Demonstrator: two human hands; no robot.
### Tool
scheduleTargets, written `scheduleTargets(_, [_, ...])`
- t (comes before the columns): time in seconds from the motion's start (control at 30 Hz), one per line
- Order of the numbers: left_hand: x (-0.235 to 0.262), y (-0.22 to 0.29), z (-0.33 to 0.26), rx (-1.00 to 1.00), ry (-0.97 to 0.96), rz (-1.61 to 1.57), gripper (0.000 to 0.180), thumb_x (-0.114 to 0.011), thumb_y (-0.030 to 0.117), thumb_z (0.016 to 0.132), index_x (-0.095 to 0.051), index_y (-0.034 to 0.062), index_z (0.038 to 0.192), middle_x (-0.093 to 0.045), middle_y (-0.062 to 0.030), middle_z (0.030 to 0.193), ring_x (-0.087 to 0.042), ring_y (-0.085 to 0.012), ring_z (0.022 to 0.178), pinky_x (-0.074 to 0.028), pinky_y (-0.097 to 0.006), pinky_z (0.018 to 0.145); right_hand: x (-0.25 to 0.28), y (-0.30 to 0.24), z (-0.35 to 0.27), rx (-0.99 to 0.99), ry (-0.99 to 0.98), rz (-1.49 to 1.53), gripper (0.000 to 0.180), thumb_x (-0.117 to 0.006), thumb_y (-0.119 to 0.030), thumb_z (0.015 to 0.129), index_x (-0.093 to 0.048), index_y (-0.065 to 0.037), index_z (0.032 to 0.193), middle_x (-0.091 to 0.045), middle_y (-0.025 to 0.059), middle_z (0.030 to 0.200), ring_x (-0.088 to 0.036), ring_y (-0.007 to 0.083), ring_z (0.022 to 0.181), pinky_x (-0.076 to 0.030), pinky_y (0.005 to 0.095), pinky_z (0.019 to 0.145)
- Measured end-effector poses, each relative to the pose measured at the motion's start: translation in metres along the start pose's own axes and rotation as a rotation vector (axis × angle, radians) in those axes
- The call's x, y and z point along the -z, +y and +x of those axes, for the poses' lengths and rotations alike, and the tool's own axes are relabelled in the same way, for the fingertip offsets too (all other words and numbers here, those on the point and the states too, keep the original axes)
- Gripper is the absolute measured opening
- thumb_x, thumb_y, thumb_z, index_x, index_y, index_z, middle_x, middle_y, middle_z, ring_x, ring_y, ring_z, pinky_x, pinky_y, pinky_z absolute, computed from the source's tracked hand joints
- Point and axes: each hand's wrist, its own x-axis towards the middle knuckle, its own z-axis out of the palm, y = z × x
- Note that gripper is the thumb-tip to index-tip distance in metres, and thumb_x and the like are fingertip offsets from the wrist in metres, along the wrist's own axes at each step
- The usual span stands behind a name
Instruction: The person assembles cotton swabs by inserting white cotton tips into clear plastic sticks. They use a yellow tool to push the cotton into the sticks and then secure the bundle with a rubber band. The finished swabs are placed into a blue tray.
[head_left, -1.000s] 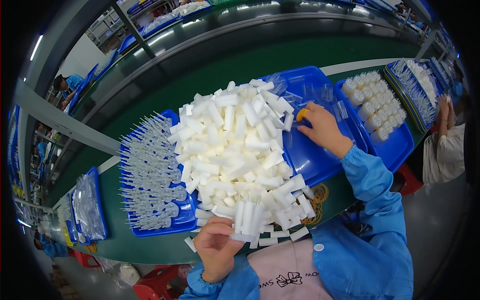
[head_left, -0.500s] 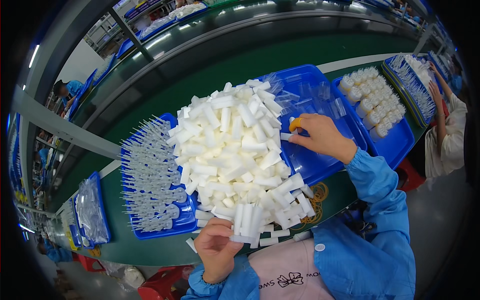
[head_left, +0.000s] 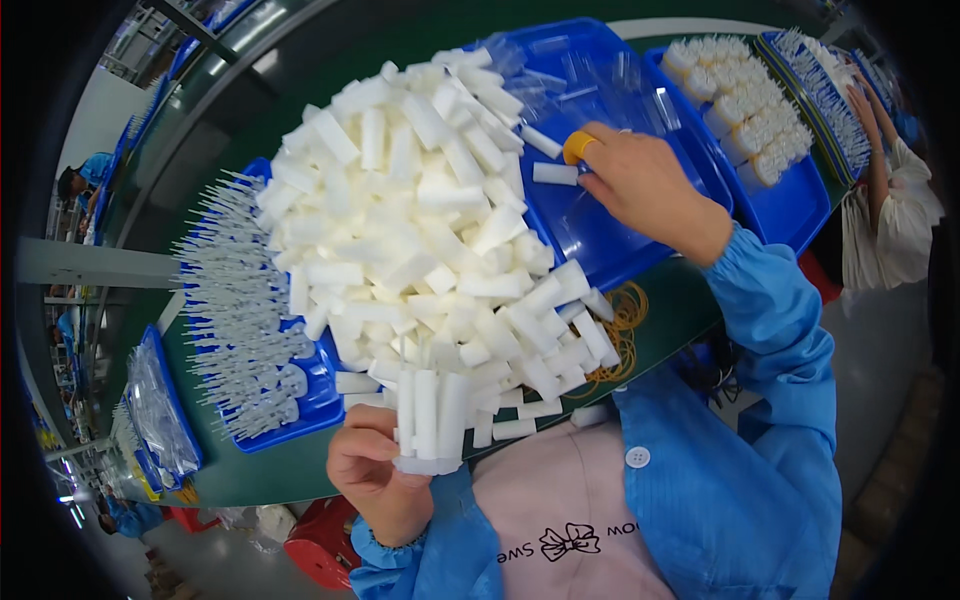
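Note:
At the front edge, my left hand (head_left: pixel 375 465) grips the rim of a small translucent white plastic base (head_left: pixel 428 465). Several white foam cylinders (head_left: pixel 428 410) stand upright on that base, and a thin spike shows above one of them. To the right, over the blue tray, my right hand (head_left: pixel 640 185) pinches a white foam cylinder (head_left: pixel 556 174) by its end. A yellow finger cot (head_left: pixel 578 147) covers one of its fingers. Between and beyond my hands rises a big heap of white foam cylinders (head_left: pixel 400 220).
Left of the heap, a blue tray (head_left: pixel 325 400) holds many spiked white plastic bases (head_left: pixel 240 310). The blue tray (head_left: pixel 610 235) at right contains clear plastic sleeves (head_left: pixel 600 75). Beyond it, finished-looking capped pieces (head_left: pixel 745 110) fill another tray. Yellow rubber bands (head_left: pixel 625 320) lie beside the heap. A co-worker's arms (head_left: pixel 875 130) reach in at far right.
The view has shifted, so the heap and trays sit higher and further left. My left hand still holds the base with cylinders; my right hand keeps its cylinder over the blue tray.

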Motion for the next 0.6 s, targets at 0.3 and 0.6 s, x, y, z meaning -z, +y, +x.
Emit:
scheduleTargets(0.3, [0.012, 0.008, 0.009, 0.111, 0.034, 0.141, 0.03, -0.073, 0.009, 0.077, -0.044, 0.0096, 0.085, -0.049, -0.0046, 0.085, -0.052, -0.0125, 0.074, -0.048, -0.026, 0.069, 0.043, -0.071, -0.148, 0.136, -0.776, 0.446, 0.055, -0.054, -0.009, 0.078, -0.05, -0.019, 0.132, -0.052, 0.0103, 0.082, -0.059, 0.0253, 0.069, -0.049, 0.0364, 0.064])
scheduleTargets(0.6, [-0.003, 0.007, 0.011, 0.14, 0.06, 0.169, 0.027, -0.07, 0.004, 0.076, -0.044, 0.0093, 0.083, -0.05, -0.0047, 0.082, -0.052, -0.0133, 0.075, -0.048, -0.027, 0.069, -0.059, -0.086, -0.197, -0.127, -0.621, 1.562, 0.044, -0.05, -0.009, 0.087, -0.05, -0.007, 0.131, -0.048, 0.0137, 0.133, -0.047, 0.0302, 0.12, -0.035, 0.0367, 0.103])
